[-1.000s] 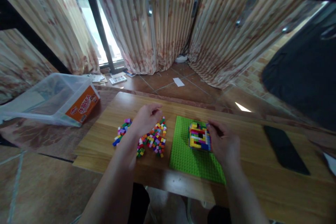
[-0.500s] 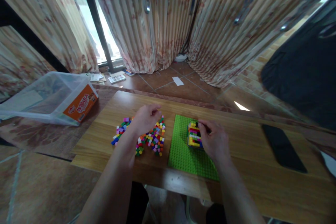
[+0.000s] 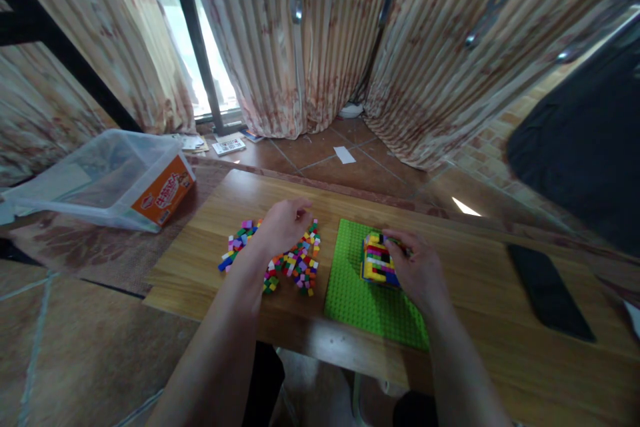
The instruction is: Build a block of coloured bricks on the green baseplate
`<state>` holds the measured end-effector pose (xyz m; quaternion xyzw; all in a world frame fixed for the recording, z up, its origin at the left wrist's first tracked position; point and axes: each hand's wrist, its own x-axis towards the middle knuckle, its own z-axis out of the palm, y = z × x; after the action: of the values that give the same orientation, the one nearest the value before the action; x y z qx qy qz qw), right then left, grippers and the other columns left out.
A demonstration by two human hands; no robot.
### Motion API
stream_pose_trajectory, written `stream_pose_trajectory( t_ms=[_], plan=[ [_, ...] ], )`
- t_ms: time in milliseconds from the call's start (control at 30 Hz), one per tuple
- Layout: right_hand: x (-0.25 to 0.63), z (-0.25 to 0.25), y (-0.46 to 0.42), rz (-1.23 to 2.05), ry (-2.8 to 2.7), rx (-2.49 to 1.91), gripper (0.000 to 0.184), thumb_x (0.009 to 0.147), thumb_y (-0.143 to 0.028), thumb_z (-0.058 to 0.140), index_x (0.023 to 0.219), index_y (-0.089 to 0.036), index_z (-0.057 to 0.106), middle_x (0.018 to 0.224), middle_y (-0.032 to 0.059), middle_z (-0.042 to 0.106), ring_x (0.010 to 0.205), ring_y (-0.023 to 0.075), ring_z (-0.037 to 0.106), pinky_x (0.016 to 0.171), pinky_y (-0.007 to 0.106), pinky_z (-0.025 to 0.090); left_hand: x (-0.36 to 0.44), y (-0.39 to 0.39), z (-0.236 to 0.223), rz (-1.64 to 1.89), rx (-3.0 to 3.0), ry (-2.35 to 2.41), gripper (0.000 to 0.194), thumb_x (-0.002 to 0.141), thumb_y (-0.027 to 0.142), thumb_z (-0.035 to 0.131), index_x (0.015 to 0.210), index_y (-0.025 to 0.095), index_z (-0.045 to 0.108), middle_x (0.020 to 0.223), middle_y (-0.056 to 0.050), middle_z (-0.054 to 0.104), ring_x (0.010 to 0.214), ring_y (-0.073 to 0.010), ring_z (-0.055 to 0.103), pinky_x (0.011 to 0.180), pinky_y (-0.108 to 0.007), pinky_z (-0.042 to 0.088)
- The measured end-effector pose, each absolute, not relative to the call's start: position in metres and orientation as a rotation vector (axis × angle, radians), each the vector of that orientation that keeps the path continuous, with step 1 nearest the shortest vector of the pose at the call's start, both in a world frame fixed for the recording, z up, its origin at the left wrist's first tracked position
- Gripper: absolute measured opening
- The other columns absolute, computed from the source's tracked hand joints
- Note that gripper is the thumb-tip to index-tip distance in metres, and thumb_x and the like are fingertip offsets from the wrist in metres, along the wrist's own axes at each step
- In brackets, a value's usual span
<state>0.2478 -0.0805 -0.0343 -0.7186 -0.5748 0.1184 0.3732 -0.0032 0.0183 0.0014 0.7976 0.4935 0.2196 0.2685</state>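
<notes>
My left hand (image 3: 289, 223) hovers over the far side of a pile of small toy bricks (image 3: 303, 267) in many colours. Its fingers are curled together, and whatever may be between them is hidden. On the green baseplate (image 3: 345, 300) stands a low block built of toy bricks (image 3: 377, 267), with yellow, white, pink, green and black rows on top and blue low down. My right hand (image 3: 417, 267) is closed at the right end of this build, thumb and fingers against it, covering that end.
A dark phone-like slab (image 3: 550, 290) lies on the wooden table (image 3: 480, 320) at the right. Left of the table sits a clear plastic bin (image 3: 115, 197) with an orange label. Papers (image 3: 229, 146) lie on the floor near the curtains (image 3: 330, 47).
The whole view has shifted slightly, moving most things a little to the right. My right fingers have moved slightly at the top of the brick build; my left hand stays over the pile.
</notes>
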Motion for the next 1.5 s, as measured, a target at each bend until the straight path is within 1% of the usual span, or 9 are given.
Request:
stream_pose_trajectory(
  t_ms=[167,367,533,767,867,967,1033,1167,1500],
  plan=[
    [0.249,-0.035,-0.079,0.378,-1.443,-1.824,0.033,0.083,-0.040,0.052,0.096,-0.020,0.074,0.105,0.0106,0.072,0.100,0.0264,0.063,0.095,0.046,0.045,-0.003,0.016,0.004,0.556,2.161,1.337,0.025,0.085,0.015,0.048,0.095,0.014,0.071,0.078,-0.004,0.071,0.070,-0.0143,0.062,0.065,-0.023,0.043],
    [0.254,-0.037,-0.078,0.530,-1.423,-1.818,0.033,0.083,-0.041,0.053,0.100,-0.020,0.073,0.103,0.0095,0.073,0.094,0.0239,0.066,0.090,0.042,0.048,-0.001,0.015,0.007,0.527,2.133,1.361,0.027,0.086,0.017,0.050,0.103,0.013,0.071,0.077,-0.004,0.071,0.070,-0.0144,0.062,0.065,-0.023,0.043],
    [0.254,-0.038,-0.078,0.541,-1.446,-1.791,0.031,0.085,-0.039,0.053,0.099,-0.019,0.072,0.101,0.0083,0.074,0.091,0.0229,0.067,0.087,0.042,0.050,-0.001,0.013,0.008,0.503,2.161,1.365,0.023,0.086,0.017,0.050,0.096,0.015,0.071,0.069,-0.002,0.067,0.064,-0.0132,0.058,0.061,-0.022,0.040],
    [0.257,-0.042,-0.080,0.529,-1.501,-1.784,0.035,0.089,-0.040,0.049,0.109,-0.020,0.069,0.105,0.0090,0.072,0.097,0.0231,0.065,0.088,0.043,0.050,-0.004,0.014,0.005,0.508,2.160,1.381,0.029,0.087,0.017,0.049,0.106,0.014,0.070,0.077,-0.004,0.071,0.069,-0.0148,0.062,0.065,-0.024,0.043],
    [0.253,-0.037,-0.084,0.278,-1.536,-1.765,0.034,0.088,-0.040,0.054,0.112,-0.021,0.069,0.114,0.0109,0.068,0.107,0.0251,0.061,0.095,0.046,0.047,-0.004,0.012,0.007,0.478,2.184,1.410,0.028,0.086,0.016,0.049,0.103,0.014,0.071,0.079,-0.006,0.071,0.070,-0.0160,0.063,0.066,-0.025,0.044],
    [0.235,-0.026,-0.091,0.010,-1.519,-1.670,0.026,0.090,-0.037,0.055,0.104,-0.022,0.071,0.110,0.0105,0.068,0.105,0.0245,0.061,0.095,0.044,0.047,-0.004,0.012,0.007,0.478,2.186,1.429,0.027,0.087,0.016,0.048,0.100,0.014,0.072,0.084,-0.008,0.073,0.075,-0.0176,0.066,0.070,-0.026,0.047],
    [0.213,-0.020,-0.097,0.033,-1.589,-1.558,0.020,0.091,-0.034,0.055,0.097,-0.024,0.071,0.100,0.0075,0.070,0.096,0.0219,0.064,0.089,0.040,0.050,-0.003,0.012,0.005,0.491,2.153,1.446,0.029,0.087,0.017,0.049,0.105,0.014,0.071,0.089,-0.008,0.074,0.081,-0.0181,0.067,0.073,-0.026,0.048],
    [0.166,-0.019,-0.105,0.151,-1.827,-1.414,0.016,0.092,-0.030,0.057,0.094,-0.026,0.072,0.095,0.0048,0.071,0.090,0.0203,0.064,0.086,0.039,0.050,-0.003,0.014,0.001,0.493,2.133,1.467,0.034,0.088,0.020,0.050,0.117,0.016,0.068,0.098,-0.008,0.075,0.090,-0.0177,0.068,0.079,-0.026,0.051],
    [0.124,-0.044,-0.097,0.278,-1.975,-1.570,0.016,0.089,-0.022,0.057,0.088,-0.022,0.072,0.091,0.0067,0.068,0.090,0.0226,0.058,0.082,0.036,0.046,-0.005,0.013,0.004,0.463,2.159,1.516,0.034,0.088,0.018,0.049,0.116,0.016,0.068,0.103,-0.009,0.075,0.095,-0.0182,0.068,0.084,-0.027,0.051]
  ],
)
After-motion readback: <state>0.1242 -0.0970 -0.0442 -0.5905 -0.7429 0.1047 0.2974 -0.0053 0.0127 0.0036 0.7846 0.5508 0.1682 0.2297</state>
